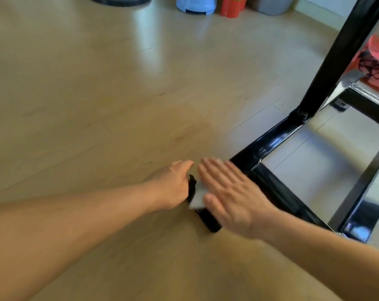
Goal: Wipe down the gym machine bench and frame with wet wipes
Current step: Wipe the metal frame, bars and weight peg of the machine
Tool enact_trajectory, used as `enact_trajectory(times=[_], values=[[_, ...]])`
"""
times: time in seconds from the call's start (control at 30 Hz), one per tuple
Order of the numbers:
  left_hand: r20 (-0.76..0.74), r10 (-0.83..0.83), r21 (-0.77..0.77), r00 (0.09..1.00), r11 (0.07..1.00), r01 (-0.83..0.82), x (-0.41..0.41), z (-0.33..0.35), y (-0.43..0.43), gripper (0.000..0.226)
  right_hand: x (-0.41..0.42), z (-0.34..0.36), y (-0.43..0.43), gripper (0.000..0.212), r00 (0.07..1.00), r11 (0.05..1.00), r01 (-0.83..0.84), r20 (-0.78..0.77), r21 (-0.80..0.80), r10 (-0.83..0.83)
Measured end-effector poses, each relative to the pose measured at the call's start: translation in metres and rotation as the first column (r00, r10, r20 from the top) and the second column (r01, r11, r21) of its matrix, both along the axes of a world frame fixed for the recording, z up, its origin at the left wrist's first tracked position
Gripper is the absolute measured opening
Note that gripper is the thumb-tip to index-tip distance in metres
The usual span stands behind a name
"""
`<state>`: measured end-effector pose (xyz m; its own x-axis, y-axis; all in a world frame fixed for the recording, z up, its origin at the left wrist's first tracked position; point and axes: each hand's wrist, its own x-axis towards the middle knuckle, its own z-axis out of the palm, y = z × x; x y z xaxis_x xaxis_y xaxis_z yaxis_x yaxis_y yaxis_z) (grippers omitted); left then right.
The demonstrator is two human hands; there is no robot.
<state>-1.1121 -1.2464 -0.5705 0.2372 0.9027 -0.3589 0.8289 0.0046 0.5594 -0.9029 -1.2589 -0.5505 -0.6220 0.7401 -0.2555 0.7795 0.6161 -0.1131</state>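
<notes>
The gym machine's glossy black frame (277, 135) lies low on the wooden floor at the right, with an upright post (344, 51) rising from it. A black end piece of the frame (208, 218) sticks out toward me near the centre. My right hand (229, 192) lies flat, fingers straight, pressing a white wet wipe (198, 195) onto that end piece. My left hand (173, 183) sits just left of it, fingers curled around the black end; the wrapped fingers are hidden behind the hand.
Light wooden floor (97, 105) spreads to the left and front. A blue container (195, 4), a red object (233, 6) and a grey bin (273, 4) stand at the far edge. Red fabric with a black cord (377, 61) lies behind the frame at the right.
</notes>
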Motion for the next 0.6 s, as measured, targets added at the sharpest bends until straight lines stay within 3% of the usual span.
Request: enact_trajectory(times=[0.1,0.17,0.37,0.53,0.6], values=[[0.012,0.018,-0.038,1.0,0.999,-0.018,0.005,0.0,0.001,0.05,0.039,-0.001,0.049,0.078,0.939,0.941,0.337,0.058,0.036,-0.339],[0.06,0.053,-0.022,0.997,0.998,-0.051,0.01,0.007,0.004,0.048,0.049,0.0,0.065,0.081,0.891,0.894,0.448,0.076,0.026,-0.448],[0.124,0.132,-0.01,0.984,0.991,-0.132,0.024,0.006,0.018,0.037,0.029,0.002,0.033,0.079,0.989,0.989,0.147,0.03,0.027,-0.148],[0.196,0.173,-0.094,0.965,0.983,-0.157,0.044,0.006,0.031,0.04,0.06,0.0,0.082,0.082,0.924,0.925,0.381,0.04,0.008,-0.381],[0.212,0.193,-0.09,0.958,0.98,-0.178,0.054,0.006,0.038,0.038,0.062,0.0,0.082,0.078,0.922,0.922,0.387,0.024,0.011,-0.387]])
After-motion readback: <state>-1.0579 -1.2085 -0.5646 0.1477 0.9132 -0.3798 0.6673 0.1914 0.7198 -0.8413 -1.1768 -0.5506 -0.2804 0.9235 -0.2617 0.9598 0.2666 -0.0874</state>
